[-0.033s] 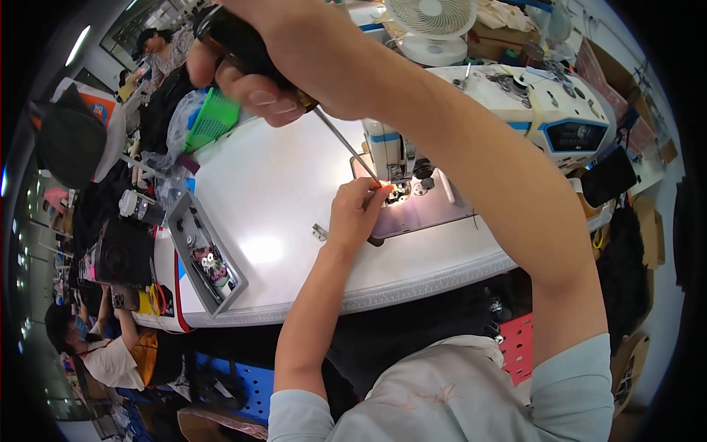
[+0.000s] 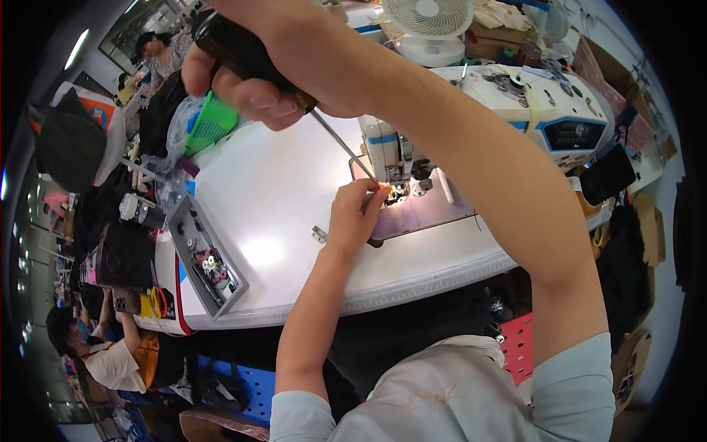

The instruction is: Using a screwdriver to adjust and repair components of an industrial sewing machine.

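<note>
The right arm [image 2: 482, 155] partly hides the sewing machine [image 2: 508, 108].

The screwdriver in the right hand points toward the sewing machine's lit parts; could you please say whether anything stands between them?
Nothing visible crosses the screwdriver shaft, but the left hand is at its lower end, beside the lit parts; contact there is unclear.

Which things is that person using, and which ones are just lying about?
Being used:
screwdriver, in the right hand
sewing machine, with the left hand at it

Seemingly just about, untouched:
grey tray
green basket
white fan
</note>
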`<state>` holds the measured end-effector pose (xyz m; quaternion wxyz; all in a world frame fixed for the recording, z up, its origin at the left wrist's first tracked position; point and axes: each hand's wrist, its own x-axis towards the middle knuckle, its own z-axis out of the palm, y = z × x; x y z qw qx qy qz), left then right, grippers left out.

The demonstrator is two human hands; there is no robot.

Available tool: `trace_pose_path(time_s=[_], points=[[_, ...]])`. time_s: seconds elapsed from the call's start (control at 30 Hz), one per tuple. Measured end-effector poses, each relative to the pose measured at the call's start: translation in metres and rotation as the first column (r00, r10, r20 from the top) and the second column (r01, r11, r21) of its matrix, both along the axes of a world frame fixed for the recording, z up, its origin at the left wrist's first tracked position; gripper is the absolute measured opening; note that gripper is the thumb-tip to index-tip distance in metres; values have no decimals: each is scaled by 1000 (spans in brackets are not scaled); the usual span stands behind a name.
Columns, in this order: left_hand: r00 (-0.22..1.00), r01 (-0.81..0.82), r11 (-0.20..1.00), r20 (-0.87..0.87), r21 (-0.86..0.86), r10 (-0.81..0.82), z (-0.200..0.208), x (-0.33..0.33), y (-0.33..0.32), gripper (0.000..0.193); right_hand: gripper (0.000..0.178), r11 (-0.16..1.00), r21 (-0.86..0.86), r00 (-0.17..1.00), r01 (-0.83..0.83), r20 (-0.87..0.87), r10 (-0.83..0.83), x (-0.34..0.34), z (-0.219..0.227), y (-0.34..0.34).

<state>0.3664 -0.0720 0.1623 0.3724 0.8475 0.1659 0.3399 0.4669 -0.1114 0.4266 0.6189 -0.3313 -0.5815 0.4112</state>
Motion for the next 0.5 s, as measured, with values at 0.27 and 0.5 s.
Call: trace_pose_path(time_s=[0.27,0.5], points=[[997,43,999,69,12,-43,-10,0,7,9,53,911,158,826,382,384,-413,-6,-24,-8],[999,35,999,12,-30,-34,-4,-2,6,9,31,741,430,515,516,536,-669,15,-69,-40]])
